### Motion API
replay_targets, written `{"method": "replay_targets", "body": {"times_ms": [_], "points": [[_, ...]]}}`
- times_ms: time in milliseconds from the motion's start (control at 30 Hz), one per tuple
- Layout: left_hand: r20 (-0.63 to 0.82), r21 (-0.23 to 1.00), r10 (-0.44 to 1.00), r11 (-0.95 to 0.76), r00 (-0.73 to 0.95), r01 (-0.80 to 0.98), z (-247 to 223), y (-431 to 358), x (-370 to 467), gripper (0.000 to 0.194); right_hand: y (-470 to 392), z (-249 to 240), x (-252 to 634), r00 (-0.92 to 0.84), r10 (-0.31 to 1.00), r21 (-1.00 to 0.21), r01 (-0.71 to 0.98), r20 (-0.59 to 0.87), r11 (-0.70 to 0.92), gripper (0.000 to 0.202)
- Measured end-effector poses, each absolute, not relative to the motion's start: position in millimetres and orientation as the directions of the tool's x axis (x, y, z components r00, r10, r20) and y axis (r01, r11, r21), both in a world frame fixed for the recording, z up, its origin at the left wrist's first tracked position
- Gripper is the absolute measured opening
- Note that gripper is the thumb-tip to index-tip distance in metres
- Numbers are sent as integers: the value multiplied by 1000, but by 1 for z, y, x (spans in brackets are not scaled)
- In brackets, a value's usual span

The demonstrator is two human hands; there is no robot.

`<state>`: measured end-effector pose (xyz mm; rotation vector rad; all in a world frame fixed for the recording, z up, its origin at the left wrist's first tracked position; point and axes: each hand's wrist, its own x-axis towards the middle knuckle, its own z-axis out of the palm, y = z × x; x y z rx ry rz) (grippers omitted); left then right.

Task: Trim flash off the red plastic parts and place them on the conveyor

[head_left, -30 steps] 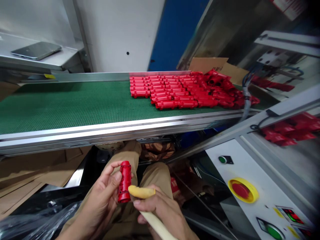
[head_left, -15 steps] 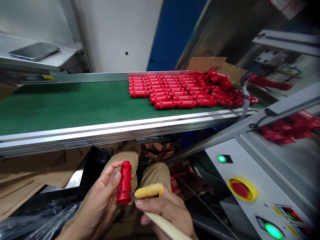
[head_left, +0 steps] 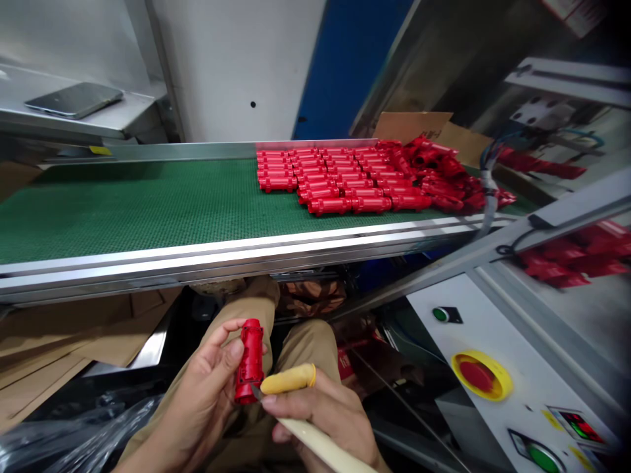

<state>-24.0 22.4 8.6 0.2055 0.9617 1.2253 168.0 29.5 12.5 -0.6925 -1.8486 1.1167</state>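
My left hand point(head_left: 210, 378) grips a red cylindrical plastic part point(head_left: 252, 355) upright between thumb and fingers, above my lap. In my right hand point(head_left: 328, 410) is a knife point(head_left: 315, 439) with a pale cream handle and a short dark blade. The blade tip is at the lower end of the red part, on its right side. A yellow finger cot point(head_left: 288, 379) covers my right index finger. On the green conveyor belt point(head_left: 162, 203) beyond, similar red parts point(head_left: 340, 177) lie in rows, with a jumbled heap point(head_left: 438, 171) to their right.
The belt's metal rail point(head_left: 197, 253) runs across in front of me. At right stands a control panel with a red and yellow stop button point(head_left: 480, 374). Flat cardboard point(head_left: 103, 328) and clear plastic point(head_left: 98, 433) are at lower left. A phone point(head_left: 73, 100) lies on the metal shelf.
The knife tip has shifted slightly across the lower end of the red part. The green panel lights have gone dark. The whole view has shifted a little.
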Motion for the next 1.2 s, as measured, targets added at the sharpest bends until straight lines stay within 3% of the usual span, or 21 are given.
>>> {"method": "replay_targets", "body": {"times_ms": [133,367,700,867,967,1067,1133,1200], "points": [[-509,598,861,372,22,-710,8,21,-25,42,29,17,165,-453,798,-881,54,397,469,31],[-510,563,858,383,57,-733,5,21,-27,34,28,26,169,-443,809,-866,127,387,484,35],[-521,578,852,387,40,-718,7,20,-25,36,25,16,167,-449,798,-877,61,401,476,23],[-540,573,841,394,30,-718,6,20,-23,36,29,39,170,-666,692,-798,242,278,553,25],[-551,563,834,401,33,-723,7,20,-23,38,31,37,168,-655,677,-781,208,335,589,25],[-520,587,854,374,20,-718,7,20,-21,41,27,19,161,-432,825,-903,51,364,426,18],[-508,600,861,347,-9,-721,5,21,-20,43,21,10,155,-334,916,-974,-99,223,202,19],[-503,612,864,326,-36,-721,3,22,-20,45,15,8,153,-419,906,-979,-200,60,-27,31]]}}
